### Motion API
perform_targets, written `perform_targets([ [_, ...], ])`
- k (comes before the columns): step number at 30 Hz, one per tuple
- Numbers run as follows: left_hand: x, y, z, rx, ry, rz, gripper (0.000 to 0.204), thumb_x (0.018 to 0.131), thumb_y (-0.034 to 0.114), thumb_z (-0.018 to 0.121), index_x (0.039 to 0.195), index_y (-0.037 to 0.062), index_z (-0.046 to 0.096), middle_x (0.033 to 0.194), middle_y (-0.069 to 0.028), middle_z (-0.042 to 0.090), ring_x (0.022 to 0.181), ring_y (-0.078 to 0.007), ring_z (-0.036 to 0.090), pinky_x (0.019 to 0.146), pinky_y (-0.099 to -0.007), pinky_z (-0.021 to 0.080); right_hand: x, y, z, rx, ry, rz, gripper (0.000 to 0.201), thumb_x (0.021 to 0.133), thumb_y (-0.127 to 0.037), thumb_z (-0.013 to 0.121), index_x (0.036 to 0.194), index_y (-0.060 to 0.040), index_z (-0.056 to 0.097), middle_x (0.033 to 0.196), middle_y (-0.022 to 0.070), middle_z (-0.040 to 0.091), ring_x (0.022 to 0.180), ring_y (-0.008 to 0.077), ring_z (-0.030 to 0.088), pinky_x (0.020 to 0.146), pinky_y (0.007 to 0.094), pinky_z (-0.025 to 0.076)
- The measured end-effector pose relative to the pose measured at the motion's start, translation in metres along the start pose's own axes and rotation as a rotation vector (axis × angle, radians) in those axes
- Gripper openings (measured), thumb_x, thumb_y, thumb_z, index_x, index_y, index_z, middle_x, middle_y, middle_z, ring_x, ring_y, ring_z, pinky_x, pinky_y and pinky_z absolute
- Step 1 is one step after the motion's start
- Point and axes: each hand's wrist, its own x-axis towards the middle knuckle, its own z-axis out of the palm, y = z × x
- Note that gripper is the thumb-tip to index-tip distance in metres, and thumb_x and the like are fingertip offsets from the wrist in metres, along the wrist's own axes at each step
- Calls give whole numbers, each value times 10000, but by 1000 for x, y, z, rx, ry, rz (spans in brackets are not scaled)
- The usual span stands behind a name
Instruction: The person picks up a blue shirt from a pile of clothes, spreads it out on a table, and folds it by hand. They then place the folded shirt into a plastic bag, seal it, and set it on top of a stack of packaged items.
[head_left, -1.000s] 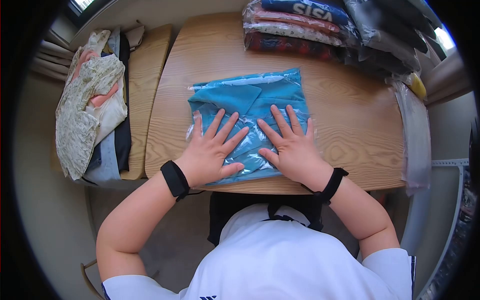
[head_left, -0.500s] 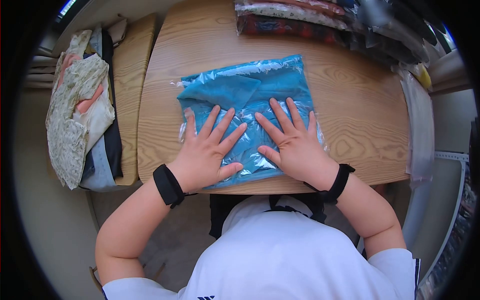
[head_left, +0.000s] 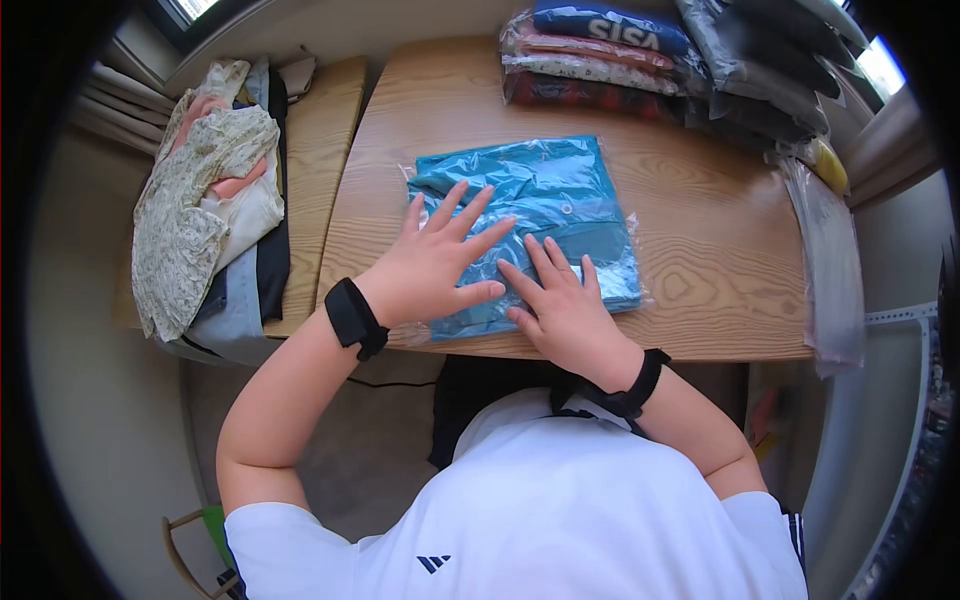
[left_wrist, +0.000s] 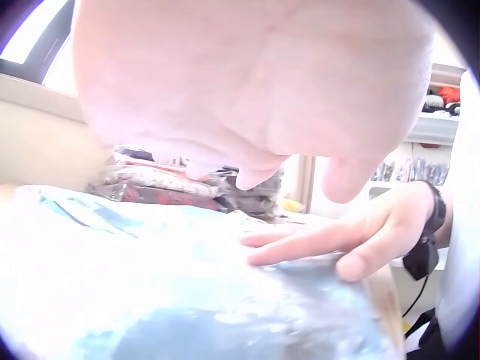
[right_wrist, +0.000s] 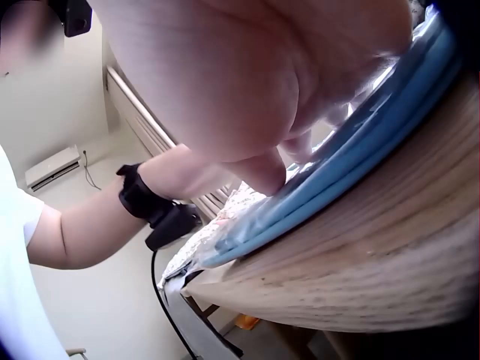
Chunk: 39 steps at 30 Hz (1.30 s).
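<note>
A folded blue garment (head_left: 570, 180) lies flat inside a clear plastic bag on the wooden table, a small round button (head_left: 567, 209) showing through. Over its left part my left hand (head_left: 425, 270) is spread, fingers straight and apart. The left wrist view shows that palm raised above the shiny plastic. On the bag's near part rests my right hand (head_left: 578, 315), fingers extended and holding nothing. From the right wrist view, its fingertips press on the blue bundle (right_wrist: 300, 202), which lies close to the table edge.
Several bagged folded garments (head_left: 600, 62) are stacked at the back right. Loose clothes (head_left: 185, 240) lie piled on the left table section. Clear plastic bags (head_left: 830, 270) hang over the table's right edge. The wooden tabletop (head_left: 710, 260) extends around the blue bundle.
The bag's upper face looks different: a button shows where a pointed cloth flap was. My left hand has lifted off the plastic; my right hand has shifted towards the near edge.
</note>
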Motion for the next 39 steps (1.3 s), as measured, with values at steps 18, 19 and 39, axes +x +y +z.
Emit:
perform_targets([
  [18, -8, -4, 42, -47, -128, 29, 802, 849, 630, 457, 1462, 160, 242, 1522, -206, 94, 1398, -425, 53, 1060, -649, 66, 4, 30, -7, -148, -118, 229, 596, 907, -505, 459, 1440, -288, 304, 1544, 75, 129, 1423, 316, 79, 1060, 649, 91],
  [19, -8, -4, 41, -60, -131, 26, 797, 847, 625, 463, 1458, 157, 254, 1519, -210, 97, 1396, -430, 54, 1058, -655, 55, 4, 30, -6, -142, -123, 239, 596, 907, -505, 459, 1440, -288, 304, 1544, 75, 129, 1423, 316, 79, 1060, 649, 91],
  [39, -34, -14, -18, -363, -20, -64, 578, 871, 426, 569, 1351, 123, 457, 1492, -168, 261, 1411, -371, 102, 1080, -615, 102, -36, 58, -78, 74, -163, 31, 408, 867, -232, 604, 1252, -112, 544, 1392, 136, 429, 1338, 309, 328, 1099, 520, 208],
])
